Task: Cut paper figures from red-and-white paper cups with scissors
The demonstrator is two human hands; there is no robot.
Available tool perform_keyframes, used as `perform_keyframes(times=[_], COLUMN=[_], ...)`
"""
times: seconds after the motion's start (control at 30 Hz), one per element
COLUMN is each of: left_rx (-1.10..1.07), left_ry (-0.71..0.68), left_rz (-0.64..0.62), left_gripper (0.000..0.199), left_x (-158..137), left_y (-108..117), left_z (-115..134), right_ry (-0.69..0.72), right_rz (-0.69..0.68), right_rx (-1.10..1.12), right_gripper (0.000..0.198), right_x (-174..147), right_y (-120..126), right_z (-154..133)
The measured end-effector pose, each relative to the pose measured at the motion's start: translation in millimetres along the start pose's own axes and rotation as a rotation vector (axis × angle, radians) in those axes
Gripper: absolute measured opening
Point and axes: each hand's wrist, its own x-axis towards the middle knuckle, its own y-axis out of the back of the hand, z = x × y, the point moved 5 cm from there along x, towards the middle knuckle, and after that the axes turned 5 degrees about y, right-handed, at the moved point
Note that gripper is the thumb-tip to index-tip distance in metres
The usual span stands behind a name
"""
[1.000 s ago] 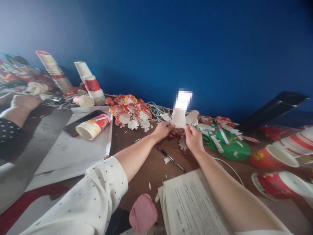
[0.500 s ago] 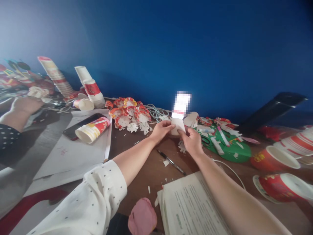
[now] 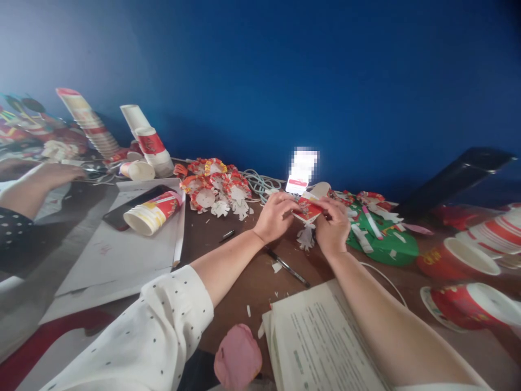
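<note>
Bare table leftward (pen near); markers crowd right.

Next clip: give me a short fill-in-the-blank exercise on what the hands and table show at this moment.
1. Both the left hand and the right hand grip a red-printed piece of ____ cup.
2. The black pen lies on the brown table below the ____ hand.
3. The markers rest on a ____ sheet.
4. The wall behind the table is ____.

Missing words: paper; left; green; blue
</note>
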Motion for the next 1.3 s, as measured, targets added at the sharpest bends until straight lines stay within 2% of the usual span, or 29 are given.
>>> perform_keyframes(times=[0.07,0.13,0.33,0.43,0.6,0.67,0.73,0.87,1.13,1.3], left_rx=[0.126,0.194,0.228,0.213,0.159,0.104,0.038,0.015,0.125,0.194], left_ry=[-0.129,-0.178,-0.195,-0.198,-0.052,0.029,0.121,0.33,0.452,0.494], left_rz=[-0.002,-0.014,-0.066,-0.064,0.063,0.083,0.015,-0.12,-0.174,-0.195], left_gripper=[0.022,0.023,0.023,0.016,0.024,0.017,0.01,0.013,0.016,0.018], left_x=[-3.3,-5.6,-7.9,-8.4,-4.4,-3.0,-2.4,-4.1,-2.3,-3.5], left_y=[-1.0,-1.8,-3.6,-4.0,1.7,2.7,-0.5,-7.2,-9.6,-8.9], left_z=[11.6,16.9,20.4,23.4,7.9,-5.5,-19.1,-36.0,-36.5,-38.9], right_ry=[-0.033,-0.057,-0.016,-0.013,0.078,0.146,0.174,0.108,-0.029,-0.057], right_rz=[0.022,0.029,-0.034,-0.051,-0.122,-0.171,-0.215,-0.299,-0.338,-0.328], right_rx=[0.001,0.006,-0.004,-0.028,0.015,0.059,0.066,-0.022,-0.141,-0.158], right_gripper=[0.019,0.02,0.028,0.032,0.027,0.023,0.02,0.02,0.032,0.039], right_x=[-0.6,-1.3,-1.3,-1.3,-3.2,-5.3,-7.6,-10.2,-9.3,-9.5], right_y=[0.5,0.0,-2.7,-2.9,-8.3,-12.5,-16.8,-23.3,-24.4,-24.9], right_z=[-0.7,-1.0,0.8,4.5,-1.7,-7.5,-9.9,-4.1,6.0,9.8])
